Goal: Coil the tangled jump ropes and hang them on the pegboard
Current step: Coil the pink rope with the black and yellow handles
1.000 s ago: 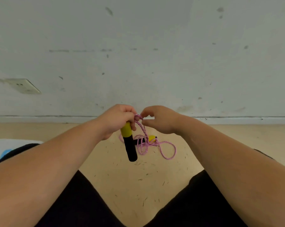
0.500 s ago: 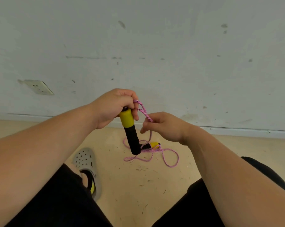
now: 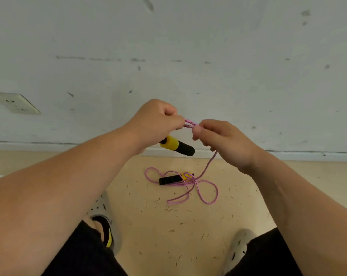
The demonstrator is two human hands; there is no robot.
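Your left hand (image 3: 154, 122) grips one yellow-and-black handle (image 3: 176, 145) and pinches the pink rope (image 3: 190, 123); your right hand (image 3: 222, 140) pinches it alongside. The other handle (image 3: 172, 179) lies on the floor (image 3: 168, 236).

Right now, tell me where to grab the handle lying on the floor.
Take the floor handle by its black ribbed grip, coming from above on the left: it lies flat, and pink rope loops cross its yellow end.
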